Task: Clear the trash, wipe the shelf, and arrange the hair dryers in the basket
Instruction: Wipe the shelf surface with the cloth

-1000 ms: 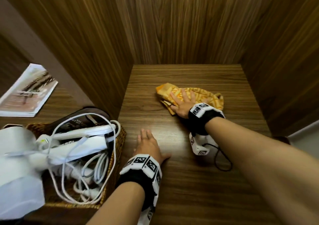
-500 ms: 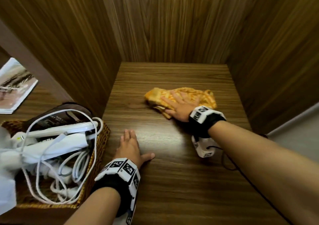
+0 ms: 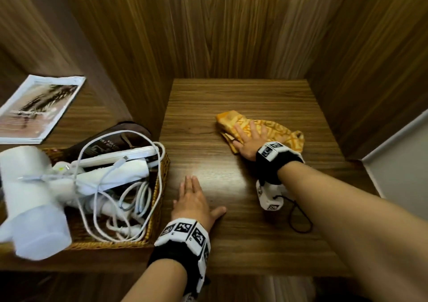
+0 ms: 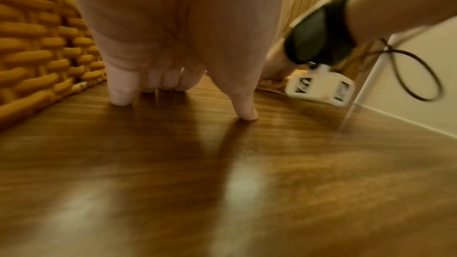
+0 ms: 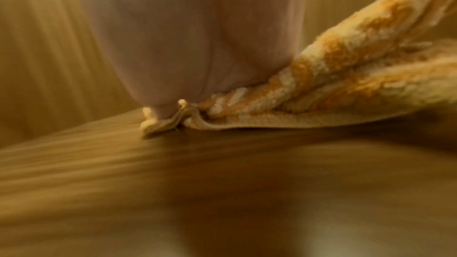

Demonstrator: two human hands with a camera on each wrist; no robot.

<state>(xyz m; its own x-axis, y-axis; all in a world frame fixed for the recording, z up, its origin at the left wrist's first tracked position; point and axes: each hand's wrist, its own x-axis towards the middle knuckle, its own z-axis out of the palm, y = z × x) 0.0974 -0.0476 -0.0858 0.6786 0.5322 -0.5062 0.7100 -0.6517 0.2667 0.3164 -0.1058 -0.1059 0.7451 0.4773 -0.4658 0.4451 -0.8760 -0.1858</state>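
Right hand [image 3: 249, 139] lies flat on the cloth [image 3: 278, 129], fingers straight and spread, pressing it onto the shelf [image 3: 243, 107]. Nothing is gripped; the palm and fingers only bear down. The cloth is orange-and-cream patterned, crumpled, in the middle of the shelf toward the right, well clear of the back wall. In the right wrist view, the heel of the hand [image 5: 197, 46] sits on the near edge of the cloth [image 5: 346, 77], which bunches up to the right; that picture is blurred.

Left hand [image 3: 193, 201] rests palm-down on the shelf near its front left, fingers straight and together, thumb out to the right. It holds nothing. In the left wrist view the fingertips [image 4: 121, 93] touch the wood, with the basket [image 4: 37, 56] just beside them on the left.

Basket [image 3: 159, 200] is wicker and stands left of the shelf, its right wall just beside the left hand. Inside it: white hair dryers [image 3: 111, 176] lying roughly on their sides, tangled in white cords [image 3: 136, 200], over a dark brown pouch [image 3: 120, 139]. How many dryers there are I cannot tell.

A booklet [image 3: 37, 109] lies flat behind the basket, apart from it.
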